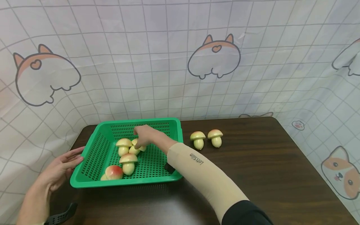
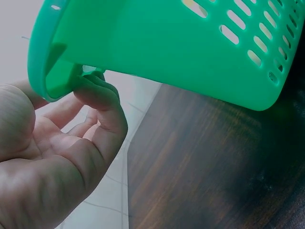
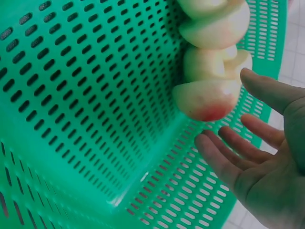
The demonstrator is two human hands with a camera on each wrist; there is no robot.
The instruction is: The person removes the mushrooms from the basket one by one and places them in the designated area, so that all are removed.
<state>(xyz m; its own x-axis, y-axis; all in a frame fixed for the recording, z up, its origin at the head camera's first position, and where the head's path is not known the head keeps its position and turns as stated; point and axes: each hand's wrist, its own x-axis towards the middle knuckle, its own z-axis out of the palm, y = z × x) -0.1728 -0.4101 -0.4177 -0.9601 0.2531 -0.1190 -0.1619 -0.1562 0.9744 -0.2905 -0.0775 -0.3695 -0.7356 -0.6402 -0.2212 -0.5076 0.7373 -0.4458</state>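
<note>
A green plastic basket [image 1: 126, 182] stands on the table with several toy mushrooms inside. My left hand [image 1: 62, 165] grips its left rim, fingers hooked beneath the lip in the left wrist view. Inside the basket is my right hand [image 1: 147, 136], beside the rearmost mushroom [image 1: 135, 142]. In the right wrist view the thumb and fingers spread apart next to a pale mushroom cap with a red patch [image 3: 209, 100]; nothing lies in the grasp. Other mushrooms lie nearby: one upright-looking [image 1: 123, 147], one in front [image 1: 128, 164], and a red-capped one [image 1: 114, 172] at the front left.
Two more mushrooms, one [image 1: 198, 139] close to the basket and another [image 1: 215, 138] further right, rest on the dark wooden table [image 1: 267, 175]. A white gridded cloth [image 1: 168, 62] with cartoon animals hangs behind the table and along its sides.
</note>
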